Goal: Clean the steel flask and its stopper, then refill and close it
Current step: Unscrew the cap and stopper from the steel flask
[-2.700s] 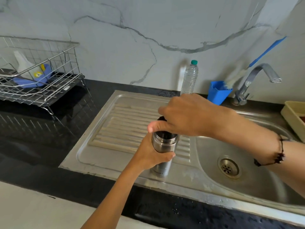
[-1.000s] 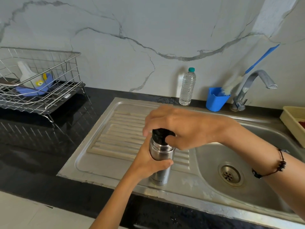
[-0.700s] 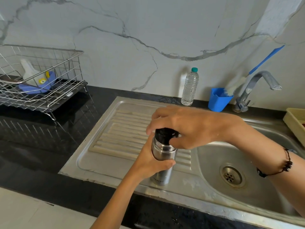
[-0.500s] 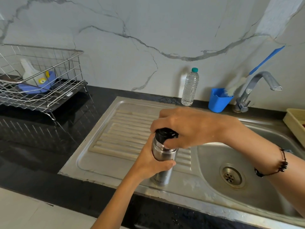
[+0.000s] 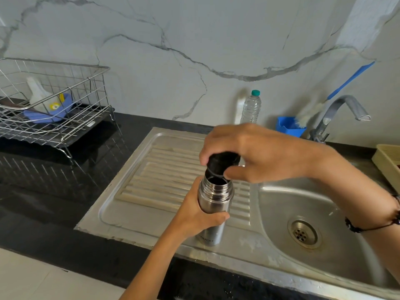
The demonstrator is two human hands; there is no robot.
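Now the left hand [image 5: 195,215] is wrapping its grip around the middle of the steel flask [image 5: 213,210], which is standing upright on the front edge of the sink's ribbed drainboard [image 5: 164,182], its threaded mouth lying open and dark inside. Just above that mouth, the right hand [image 5: 255,152] is pinching the black stopper [image 5: 223,164] between thumb and curled fingers, holding it tilted, its lower edge sitting just over the flask's rim; whether the two are touching is hard to tell. A dark beaded bracelet [image 5: 355,228] is circling the right wrist. To the right, the sink basin [image 5: 337,256] is showing its round drain [image 5: 303,233], and a curved steel tap [image 5: 339,111] is rising behind it. Beside the tap, a blue cup [image 5: 287,127] is holding a brush with a blue handle [image 5: 350,80] leaning against the marbled wall [image 5: 194,40]. A clear plastic water bottle [image 5: 251,108] with a green cap is standing at the back of the black table [image 5: 43,204], near the cup. At far left, a wire dish rack [image 5: 54,109] is sitting on the table, carrying a white and blue object that is too unclear to name. A cream-coloured tray [image 5: 388,161] is poking in at the right edge.
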